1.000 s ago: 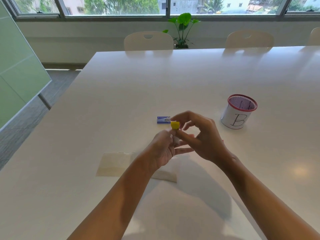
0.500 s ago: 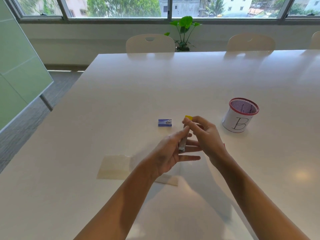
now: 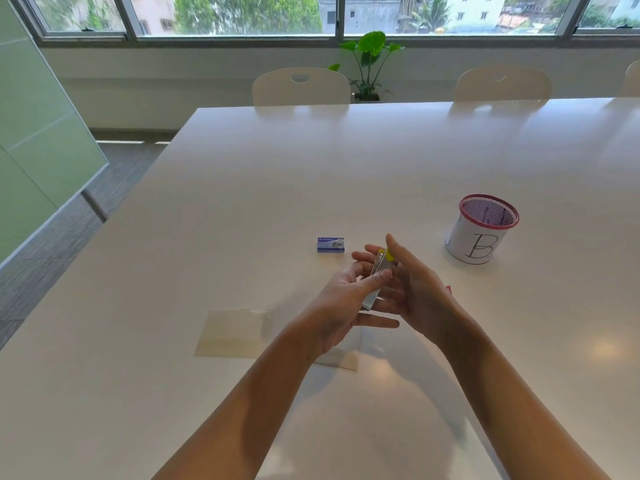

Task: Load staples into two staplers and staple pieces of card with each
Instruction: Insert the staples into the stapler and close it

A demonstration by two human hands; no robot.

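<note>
A small metal stapler (image 3: 374, 284) with a yellow end is held above the table between both hands. My left hand (image 3: 341, 299) holds it, thumb pressed on its side, fingers underneath. My right hand (image 3: 415, 289) wraps the far side, and its thumb rests by the yellow tip. A blue staple box (image 3: 330, 244) lies on the table just beyond the hands. Pale pieces of card (image 3: 235, 332) lie flat under my left forearm. A sliver of something red (image 3: 449, 289) shows behind my right hand.
A red-rimmed mesh cup (image 3: 483, 230) marked "B" stands to the right. The white table (image 3: 311, 174) stretches far ahead, with chairs (image 3: 300, 86) along its back edge and a potted plant (image 3: 369, 64) by the window. The table's left edge drops to the floor.
The stapler has tilted from upright, yellow end up, to lying lengthwise between my palms. My right hand moved from pinching the yellow tip to cupping the stapler's side.
</note>
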